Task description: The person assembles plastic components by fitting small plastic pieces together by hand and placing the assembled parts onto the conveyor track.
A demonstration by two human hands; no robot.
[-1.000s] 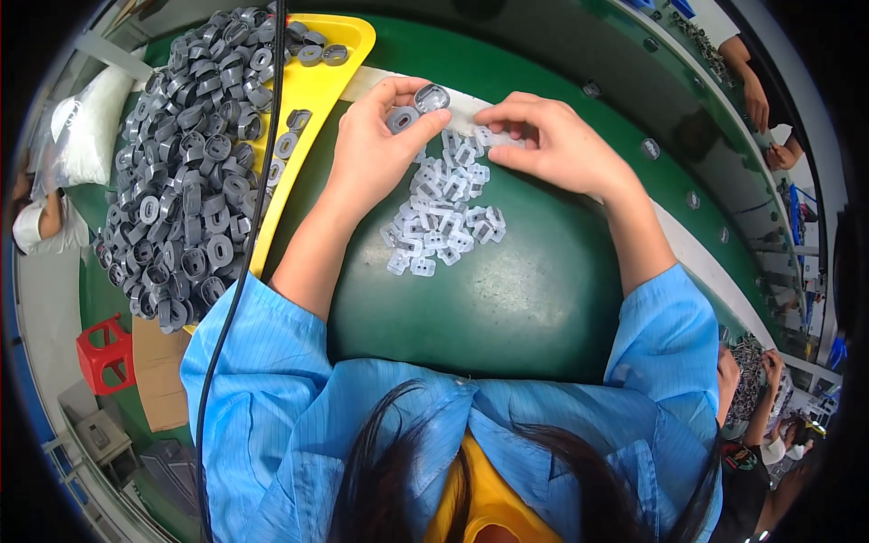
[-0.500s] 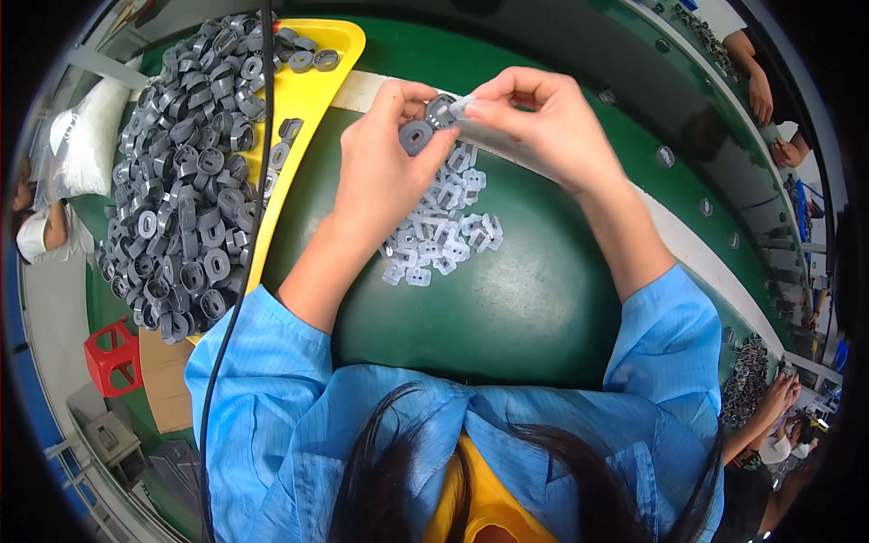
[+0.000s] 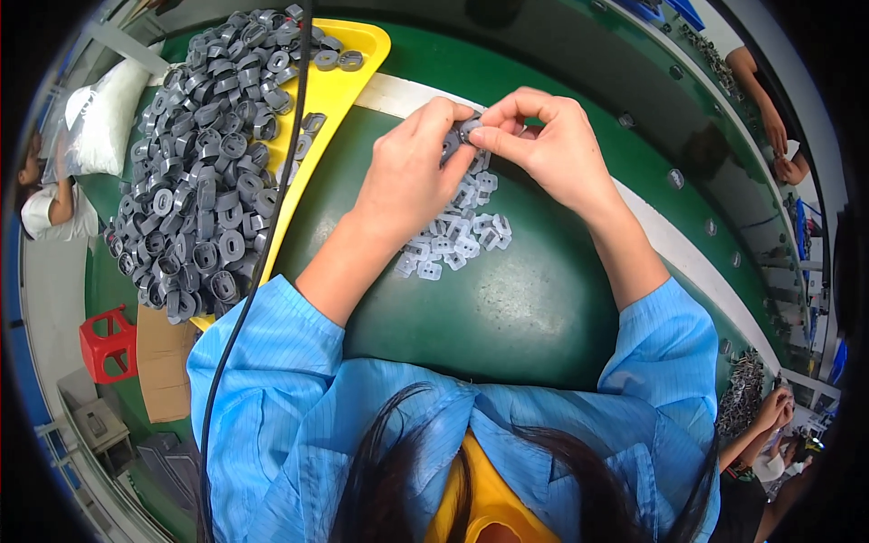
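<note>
My left hand [image 3: 409,172] is closed around small grey oval plastic housings; one grey housing [image 3: 450,145] shows between its fingers and thumb. Another grey oval housing [image 3: 469,129] sits at the meeting fingertips of both hands. My right hand [image 3: 554,149] pinches this one with thumb and index finger; whether a translucent piece lies inside it is hidden by the fingers. Below the hands, a loose pile of small translucent plastic pieces [image 3: 457,237] rests on the green table [image 3: 507,308].
To the left, a yellow tray [image 3: 367,41] bears a big heap of grey housings [image 3: 195,181]. A black cable [image 3: 272,226] hangs in front of it. Beyond a white strip [image 3: 697,244], single parts [image 3: 675,178] lie on a green surface. Other people work at the right.
The whole view has shifted slightly. My hands have drawn closer together, and the translucent piece in my right fingers no longer shows. The grey housings are now more covered by my fingers.
</note>
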